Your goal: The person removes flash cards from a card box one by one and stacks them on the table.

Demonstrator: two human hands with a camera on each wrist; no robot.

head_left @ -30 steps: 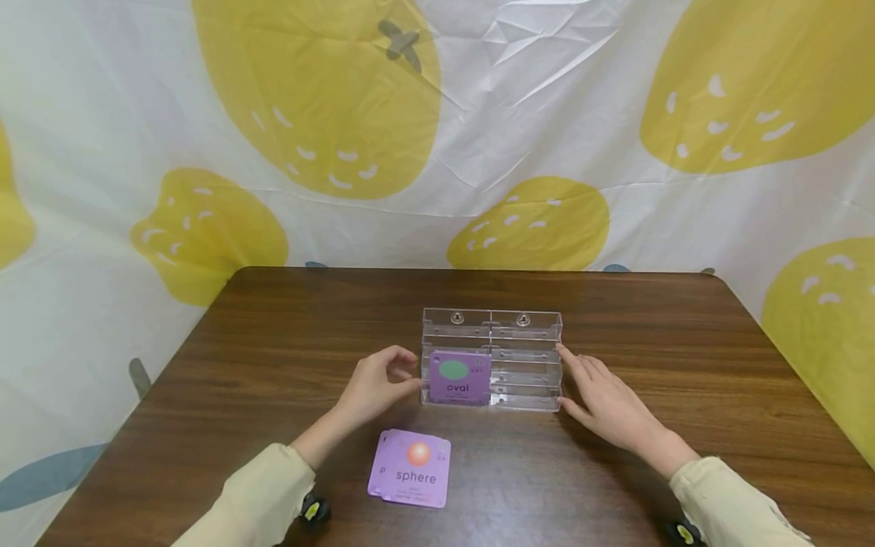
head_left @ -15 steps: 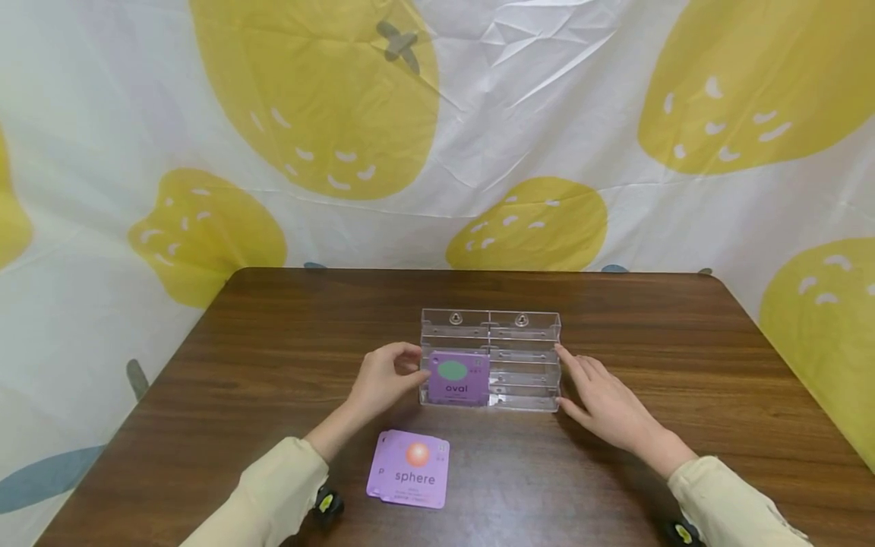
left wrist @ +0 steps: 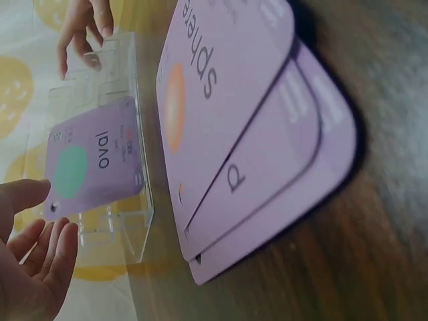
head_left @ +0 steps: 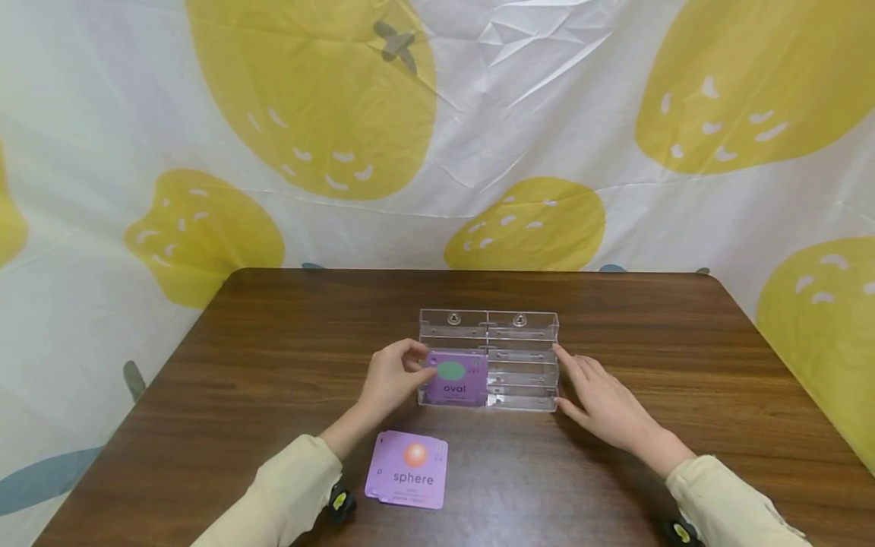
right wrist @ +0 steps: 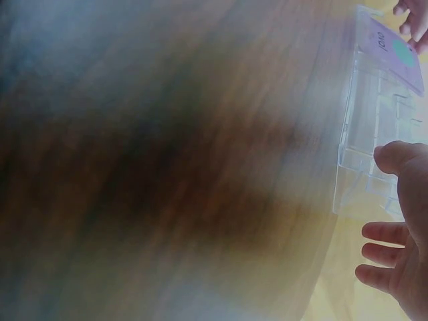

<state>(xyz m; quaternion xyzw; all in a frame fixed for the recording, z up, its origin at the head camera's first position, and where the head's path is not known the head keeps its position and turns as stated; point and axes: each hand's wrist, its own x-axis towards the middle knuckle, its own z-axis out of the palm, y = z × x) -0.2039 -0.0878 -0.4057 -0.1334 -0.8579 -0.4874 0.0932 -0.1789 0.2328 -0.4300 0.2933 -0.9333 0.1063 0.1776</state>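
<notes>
A clear acrylic card holder [head_left: 522,380] with stepped tiers in two columns stands mid-table. A purple "oval" card [head_left: 456,387] with a green ellipse stands in its left column. My left hand [head_left: 390,380] is at this card's upper left corner, thumb in front and fingertips near the holder's left side. In the left wrist view the left hand's thumb and fingers [left wrist: 57,257] are spread apart around the corner. My right hand [head_left: 604,399] rests against the holder's right side with thumb and fingertips extended. Nearer me lies a small stack of purple cards, the "sphere" card [head_left: 413,490] on top.
The brown wooden table [head_left: 294,327] has rounded far corners. Behind it hangs a white cloth [head_left: 342,235] printed with yellow fruit. The card stack lies just right of my left forearm.
My left hand has moved right, from beside the holder's left edge to the oval card's upper left corner. The right hand keeps its place at the holder.
</notes>
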